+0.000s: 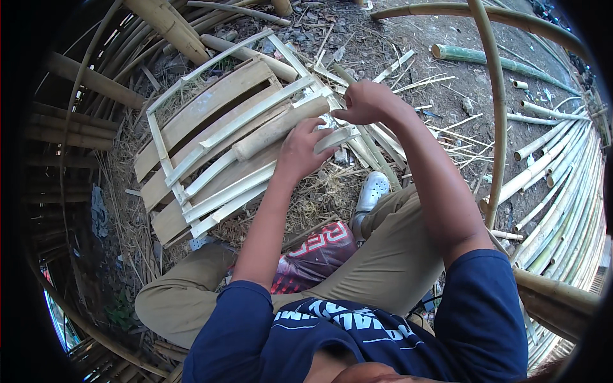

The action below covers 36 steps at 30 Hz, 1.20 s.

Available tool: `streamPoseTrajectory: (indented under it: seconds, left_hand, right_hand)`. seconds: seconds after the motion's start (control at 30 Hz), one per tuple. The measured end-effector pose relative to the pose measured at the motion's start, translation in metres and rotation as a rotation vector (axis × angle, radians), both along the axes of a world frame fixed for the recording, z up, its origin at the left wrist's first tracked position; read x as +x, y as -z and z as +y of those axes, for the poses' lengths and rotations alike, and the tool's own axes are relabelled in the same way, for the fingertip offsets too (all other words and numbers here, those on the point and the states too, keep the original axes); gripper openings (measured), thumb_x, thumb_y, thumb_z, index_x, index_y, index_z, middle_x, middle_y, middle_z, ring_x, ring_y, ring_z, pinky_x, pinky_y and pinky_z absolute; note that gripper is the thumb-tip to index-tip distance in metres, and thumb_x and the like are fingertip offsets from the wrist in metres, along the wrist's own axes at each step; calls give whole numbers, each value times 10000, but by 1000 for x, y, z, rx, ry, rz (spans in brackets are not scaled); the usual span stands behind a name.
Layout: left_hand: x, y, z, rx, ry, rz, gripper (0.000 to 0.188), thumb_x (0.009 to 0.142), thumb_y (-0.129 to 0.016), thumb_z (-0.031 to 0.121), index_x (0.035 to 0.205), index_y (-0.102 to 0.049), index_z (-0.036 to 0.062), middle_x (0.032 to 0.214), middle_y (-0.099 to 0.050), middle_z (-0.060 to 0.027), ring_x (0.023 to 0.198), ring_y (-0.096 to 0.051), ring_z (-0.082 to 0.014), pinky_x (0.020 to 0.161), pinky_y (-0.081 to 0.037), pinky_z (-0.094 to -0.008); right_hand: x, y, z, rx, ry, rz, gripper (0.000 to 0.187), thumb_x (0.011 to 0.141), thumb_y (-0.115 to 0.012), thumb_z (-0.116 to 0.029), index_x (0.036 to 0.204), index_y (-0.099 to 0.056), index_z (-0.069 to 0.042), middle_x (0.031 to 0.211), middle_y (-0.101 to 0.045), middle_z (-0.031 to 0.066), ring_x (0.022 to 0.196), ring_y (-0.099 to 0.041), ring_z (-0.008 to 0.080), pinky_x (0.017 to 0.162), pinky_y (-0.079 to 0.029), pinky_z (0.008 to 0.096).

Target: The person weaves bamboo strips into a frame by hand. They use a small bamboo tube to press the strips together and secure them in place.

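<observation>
A bamboo frame (158,136) of pale split strips lies on the ground in front of me, tilted across the view. Across its middle rests a thick round bamboo piece (274,131). My left hand (301,152) is at the frame's right end, with fingers and thumb on either side of a pale bamboo strip (337,138) and some fingers against the round piece. Just beyond it, my right hand (367,104) is closed above the strip ends. Whatever its fingers hold, if anything, is hidden.
Flat wooden boards (217,96) lie under the frame. Split slivers (447,131) litter the ground to the right. Long bamboo poles (562,204) are piled at far right, and a curved upright pole (497,108) stands beside my right arm. A patterned cloth (316,255) lies between my legs.
</observation>
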<state>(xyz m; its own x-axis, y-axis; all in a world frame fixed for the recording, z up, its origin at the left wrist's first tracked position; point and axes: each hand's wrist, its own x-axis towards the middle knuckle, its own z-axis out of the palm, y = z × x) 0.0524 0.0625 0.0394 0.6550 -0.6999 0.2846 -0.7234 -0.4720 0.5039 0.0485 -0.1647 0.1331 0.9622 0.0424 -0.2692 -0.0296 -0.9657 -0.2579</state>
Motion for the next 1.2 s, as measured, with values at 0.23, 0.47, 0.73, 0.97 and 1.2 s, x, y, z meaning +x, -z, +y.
streamPoseTrajectory:
  seconds: [0.23,0.47,0.73,0.97,1.2]
  left_hand:
    - [3,7,-4,22,51,45,539,879,-792,350,1359,-680,130,1447,-610,-137,1341,-571,-311,1105,-478,-422]
    - [-1,-7,-7,224,57,7,563,975,-655,443,1489,-557,237,1378,-649,-141,1318,-590,-304,1087,-496,-440]
    - [2,-19,-8,368,47,153,556,972,-644,441,1508,-533,346,1409,-633,-159,1265,-624,-337,1064,-498,-453]
    - [3,-2,-9,315,49,64,514,980,-611,488,1483,-549,402,1331,-672,-183,1231,-649,-343,1039,-515,-461]
    - [4,-8,-13,410,39,144,534,965,-602,564,1483,-535,452,1419,-615,-223,1275,-623,-380,1087,-488,-469]
  right_hand:
    - [-16,41,-4,-79,-70,240,323,932,-602,-250,979,-752,33,1022,-748,238,969,-730,397,872,-572,486]
    - [-14,38,-2,-153,-180,243,270,907,-593,-199,950,-755,12,994,-751,227,935,-734,391,835,-576,485]
    - [-14,45,-1,-147,-215,198,241,838,-636,-125,1016,-768,-32,1020,-764,175,973,-747,345,819,-594,455]
    - [-15,51,-7,-108,-295,18,211,775,-657,-214,804,-738,-22,811,-725,195,782,-716,401,718,-572,495]
    - [-17,52,-9,-116,-350,-28,199,743,-670,-207,773,-736,-22,781,-715,192,760,-710,397,693,-567,497]
